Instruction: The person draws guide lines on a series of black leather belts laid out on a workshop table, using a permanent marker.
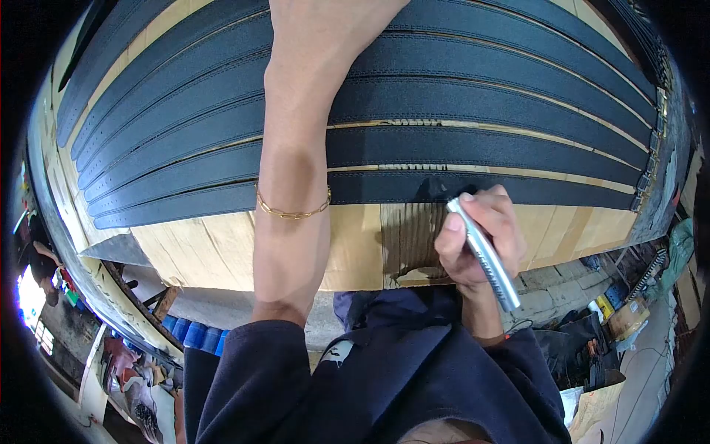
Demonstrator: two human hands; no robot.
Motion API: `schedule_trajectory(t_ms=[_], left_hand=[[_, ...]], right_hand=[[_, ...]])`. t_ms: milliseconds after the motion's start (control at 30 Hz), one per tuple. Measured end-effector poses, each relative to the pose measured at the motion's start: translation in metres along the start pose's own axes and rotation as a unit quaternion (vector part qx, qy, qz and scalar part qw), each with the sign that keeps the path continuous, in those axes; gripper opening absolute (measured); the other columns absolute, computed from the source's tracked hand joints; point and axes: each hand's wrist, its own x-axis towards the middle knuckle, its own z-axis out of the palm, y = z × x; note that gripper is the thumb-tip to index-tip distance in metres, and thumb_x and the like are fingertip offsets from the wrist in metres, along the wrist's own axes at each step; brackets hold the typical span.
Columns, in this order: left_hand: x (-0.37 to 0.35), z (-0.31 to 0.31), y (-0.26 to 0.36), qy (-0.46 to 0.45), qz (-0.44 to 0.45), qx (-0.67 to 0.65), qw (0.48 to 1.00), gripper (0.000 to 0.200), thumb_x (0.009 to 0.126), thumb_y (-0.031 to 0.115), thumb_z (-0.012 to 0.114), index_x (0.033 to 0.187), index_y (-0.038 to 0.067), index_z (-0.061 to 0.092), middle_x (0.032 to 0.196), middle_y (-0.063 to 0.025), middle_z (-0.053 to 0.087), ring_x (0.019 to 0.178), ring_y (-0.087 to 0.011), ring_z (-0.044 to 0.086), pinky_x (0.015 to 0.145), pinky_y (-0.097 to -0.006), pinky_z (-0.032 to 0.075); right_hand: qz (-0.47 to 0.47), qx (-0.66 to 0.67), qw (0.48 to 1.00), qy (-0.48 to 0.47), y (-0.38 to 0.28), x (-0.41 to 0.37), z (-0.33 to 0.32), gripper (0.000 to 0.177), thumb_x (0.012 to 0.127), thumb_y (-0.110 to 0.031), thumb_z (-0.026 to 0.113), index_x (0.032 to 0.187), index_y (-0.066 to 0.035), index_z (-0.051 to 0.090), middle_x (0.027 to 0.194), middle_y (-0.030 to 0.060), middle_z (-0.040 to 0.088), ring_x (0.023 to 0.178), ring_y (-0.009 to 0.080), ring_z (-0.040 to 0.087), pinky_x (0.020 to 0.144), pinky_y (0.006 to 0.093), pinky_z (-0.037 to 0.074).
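Observation:
Several black leather belts [444, 140] with stitched edges lie side by side in rows. Their punched, rounded ends point left and their metal buckles [654, 148] line the right side. My right hand [484, 237] is closed round a silver marker pen [484, 255], its tip at the edge of the nearest belt [362, 188]. My left arm, with a gold chain bracelet [292, 215] on it, reaches across the belts. Only the back of my left hand [333, 26] shows at the top edge; its fingers are out of the frame.
Cardboard [192, 248] lies under the belts, with a dark-stained patch [410, 237] in front of me. Blue cylindrical things [196, 335] stand below left, near a heap of scraps [140, 392]. Dark items and a cardboard box [595, 403] sit below right. A person [41, 263] is at the far left.

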Motion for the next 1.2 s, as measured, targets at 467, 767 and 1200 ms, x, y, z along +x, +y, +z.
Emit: schedule_trajectory(t_ms=[467,767,1200], left_hand=[[0.001,-0.001,0.001,0.008,0.004,-0.007,1.000,0.017,0.084,0.014,0.065,0.080,-0.003,0.066,0.074,-0.0208,0.066,0.070,-0.0357,0.065,0.066,-0.0396,0.050],[0.000,-0.003,0.002,0.006,0.008,0.006,1.000,0.018,0.084,0.014,0.066,0.080,-0.003,0.066,0.074,-0.0210,0.066,0.070,-0.0358,0.065,0.066,-0.0396,0.050],[0.002,-0.005,0.005,-0.009,-0.013,-0.003,1.000,0.017,0.084,0.014,0.066,0.082,-0.003,0.067,0.075,-0.0206,0.067,0.070,-0.0350,0.066,0.066,-0.0387,0.050]], right_hand=[[0.006,-0.049,0.999,-0.024,-0.003,0.004,0.004,0.015,0.077,-0.002,0.073,0.087,0.002,0.063,0.070,0.0134,0.066,0.054,0.0197,0.060,0.048,0.0289,0.046],[0.021,0.007,1.000,-0.010,0.005,-0.003,-0.005,0.021,0.079,-0.002,0.071,0.095,0.004,0.060,0.079,0.0159,0.065,0.058,0.0222,0.060,0.051,0.0299,0.047],[0.043,0.085,0.995,0.010,0.009,-0.007,-0.006,0.020,0.081,-0.004,0.070,0.097,0.004,0.062,0.080,0.0134,0.065,0.060,0.0178,0.056,0.053,0.0289,0.043]])
